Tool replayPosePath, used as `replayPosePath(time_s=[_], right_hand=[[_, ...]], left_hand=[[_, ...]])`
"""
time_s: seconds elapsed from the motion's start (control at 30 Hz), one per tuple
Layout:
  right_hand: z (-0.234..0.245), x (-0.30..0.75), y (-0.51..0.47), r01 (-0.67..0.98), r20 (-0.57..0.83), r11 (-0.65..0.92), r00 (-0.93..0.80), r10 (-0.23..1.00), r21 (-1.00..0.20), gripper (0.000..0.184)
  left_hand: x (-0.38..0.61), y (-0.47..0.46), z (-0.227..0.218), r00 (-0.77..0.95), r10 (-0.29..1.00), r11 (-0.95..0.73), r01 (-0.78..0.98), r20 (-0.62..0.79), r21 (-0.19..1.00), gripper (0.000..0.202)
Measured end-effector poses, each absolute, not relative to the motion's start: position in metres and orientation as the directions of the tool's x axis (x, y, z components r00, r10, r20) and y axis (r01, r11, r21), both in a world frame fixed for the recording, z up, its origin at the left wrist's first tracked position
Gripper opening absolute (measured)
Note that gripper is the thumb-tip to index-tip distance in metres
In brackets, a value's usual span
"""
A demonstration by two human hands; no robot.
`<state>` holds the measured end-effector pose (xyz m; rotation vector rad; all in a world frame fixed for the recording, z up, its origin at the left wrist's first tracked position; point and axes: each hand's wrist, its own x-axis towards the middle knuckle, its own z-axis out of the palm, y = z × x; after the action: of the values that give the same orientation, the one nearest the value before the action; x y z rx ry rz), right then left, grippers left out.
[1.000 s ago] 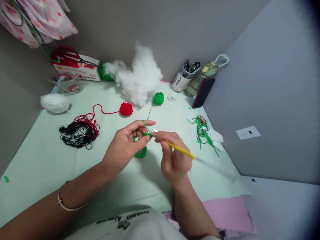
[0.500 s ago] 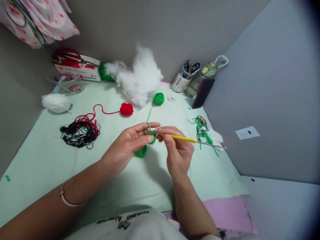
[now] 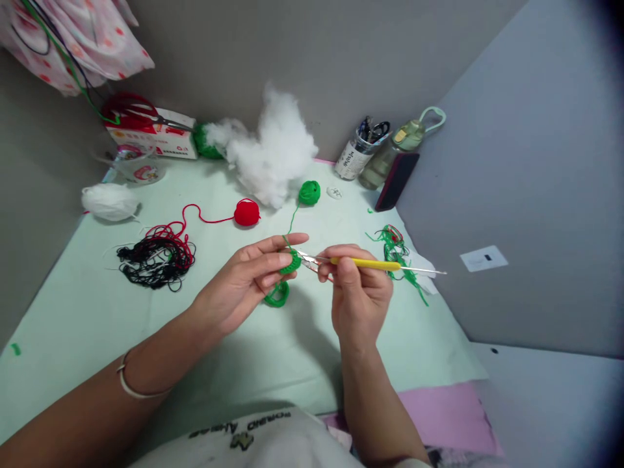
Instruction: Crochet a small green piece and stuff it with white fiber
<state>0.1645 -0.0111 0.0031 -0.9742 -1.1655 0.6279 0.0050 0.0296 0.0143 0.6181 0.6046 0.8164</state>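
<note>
Pinched between the thumb and fingers of my left hand (image 3: 248,273) is a small green crocheted piece (image 3: 291,261). Green yarn runs from it over my index finger to a green yarn ball (image 3: 309,193). Just below these fingers is a green crocheted ring (image 3: 277,294); whether it joins the piece is unclear. My right hand (image 3: 361,286) grips a yellow-handled crochet hook (image 3: 370,264), its left tip pointing at the piece. Silver blades (image 3: 308,261), like those of small scissors, show between my hands; their handle is mostly hidden by my right fingers.
Left lie tangled black yarn (image 3: 155,263), a red yarn ball (image 3: 246,212) and white yarn (image 3: 110,200). White stuffing (image 3: 273,153) sits at the back, near red-handled scissors (image 3: 131,110) on a box. A pen jar (image 3: 353,159), bottle (image 3: 383,162), phone (image 3: 397,182) and yarn scraps (image 3: 394,247) stand or lie right.
My right hand has moved right with the crochet hook, away from the green piece. The hook lies more level. The silver blades now show between my hands, and more of the green piece is visible.
</note>
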Motion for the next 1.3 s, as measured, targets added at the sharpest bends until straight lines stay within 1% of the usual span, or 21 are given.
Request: replayPosePath(time_s=[0.03, 0.13, 0.23, 0.37, 0.5, 0.57, 0.6, 0.67, 0.7, 0.77, 0.83, 0.87, 0.9, 0.93, 0.97, 1.0, 1.07, 1.13, 1.2, 1.23, 1.3], right_hand=[[0.004, 0.164, -0.01, 0.046, 0.449, 0.455, 0.276, 0.85, -0.89, 0.016], [0.004, 0.164, -0.01, 0.066, 0.41, 0.407, 0.242, 0.879, -0.911, 0.013], [0.003, 0.167, -0.01, -0.043, 0.311, 0.332, 0.254, 0.916, -0.942, 0.014], [0.001, 0.171, -0.007, -0.19, 0.264, 0.313, 0.245, 0.933, -0.931, 0.017], [0.003, 0.171, -0.008, -0.195, 0.28, 0.326, 0.229, 0.932, -0.925, 0.018], [0.005, 0.169, -0.011, -0.125, 0.319, 0.353, 0.23, 0.919, -0.927, 0.019], [0.006, 0.169, -0.013, -0.059, 0.35, 0.373, 0.235, 0.907, -0.926, 0.019], [0.006, 0.167, -0.016, 0.13, 0.452, 0.433, 0.225, 0.863, -0.892, 0.019], [0.005, 0.166, -0.018, 0.24, 0.524, 0.477, 0.199, 0.828, -0.846, 0.02], [0.001, 0.163, -0.019, 0.455, 0.67, 0.568, 0.09, 0.737, -0.686, 0.024], [-0.005, 0.16, -0.02, 0.636, 0.771, 0.607, -0.028, 0.636, -0.477, 0.027], [-0.008, 0.159, -0.02, 0.703, 0.801, 0.599, -0.069, 0.594, -0.384, 0.029], [-0.01, 0.158, -0.019, 0.75, 0.819, 0.58, -0.09, 0.566, -0.318, 0.031], [-0.011, 0.157, -0.019, 0.771, 0.832, 0.568, -0.09, 0.547, -0.29, 0.032], [-0.011, 0.157, -0.018, 0.761, 0.839, 0.572, -0.068, 0.539, -0.306, 0.032], [-0.01, 0.158, -0.018, 0.722, 0.835, 0.584, -0.018, 0.55, -0.37, 0.031], [-0.005, 0.16, -0.017, 0.561, 0.768, 0.589, 0.141, 0.624, -0.581, 0.026], [0.0, 0.162, -0.015, 0.328, 0.639, 0.555, 0.274, 0.719, -0.765, 0.022], [0.002, 0.163, -0.013, 0.171, 0.535, 0.507, 0.288, 0.794, -0.845, 0.02], [0.002, 0.163, -0.012, 0.148, 0.515, 0.493, 0.265, 0.815, -0.857, 0.019], [-0.001, 0.162, -0.011, 0.184, 0.524, 0.492, 0.214, 0.825, -0.851, 0.018]], left_hand=[[0.005, 0.029, 0.013, 0.537, 0.811, 0.507, -0.449, -0.231, 0.735, 0.029], [0.005, 0.028, 0.009, 0.535, 0.827, 0.415, -0.37, -0.174, 0.832, 0.032], [0.003, 0.029, 0.007, 0.545, 0.828, 0.343, -0.303, -0.133, 0.889, 0.031], [-0.001, 0.031, 0.009, 0.568, 0.81, 0.351, -0.271, -0.146, 0.896, 0.031], [-0.003, 0.031, 0.011, 0.54, 0.83, 0.328, -0.268, -0.141, 0.906, 0.032], [-0.003, 0.03, 0.011, 0.518, 0.844, 0.3, -0.245, -0.137, 0.922, 0.033], [-0.003, 0.03, 0.011, 0.501, 0.855, 0.28, -0.231, -0.133, 0.932, 0.033], [-0.002, 0.027, 0.012, 0.442, 0.889, 0.222, -0.188, -0.119, 0.957, 0.034], [-0.001, 0.026, 0.012, 0.398, 0.911, 0.185, -0.157, -0.11, 0.97, 0.035], [0.002, 0.023, 0.013, 0.308, 0.947, 0.131, -0.101, -0.094, 0.986, 0.039], [0.005, 0.021, 0.012, 0.272, 0.957, 0.137, -0.12, -0.1, 0.983, 0.046], [0.006, 0.02, 0.012, 0.291, 0.949, 0.177, -0.167, -0.123, 0.97, 0.05], [0.006, 0.02, 0.012, 0.336, 0.928, 0.244, -0.23, -0.158, 0.942, 0.051], [0.007, 0.021, 0.012, 0.398, 0.896, 0.328, -0.291, -0.198, 0.899, 0.05], [0.007, 0.021, 0.012, 0.464, 0.854, 0.414, -0.336, -0.234, 0.846, 0.048], [0.007, 0.023, 0.012, 0.52, 0.813, 0.488, -0.365, -0.262, 0.793, 0.045], [0.006, 0.026, 0.014, 0.574, 0.769, 0.562, -0.396, -0.281, 0.726, 0.04], [0.005, 0.028, 0.017, 0.562, 0.781, 0.553, -0.419, -0.273, 0.72, 0.038], [0.004, 0.029, 0.018, 0.551, 0.794, 0.53, -0.419, -0.258, 0.737, 0.037], [0.005, 0.029, 0.018, 0.554, 0.793, 0.522, -0.406, -0.252, 0.75, 0.037], [0.006, 0.027, 0.017, 0.553, 0.798, 0.499, -0.384, -0.239, 0.777, 0.036]])
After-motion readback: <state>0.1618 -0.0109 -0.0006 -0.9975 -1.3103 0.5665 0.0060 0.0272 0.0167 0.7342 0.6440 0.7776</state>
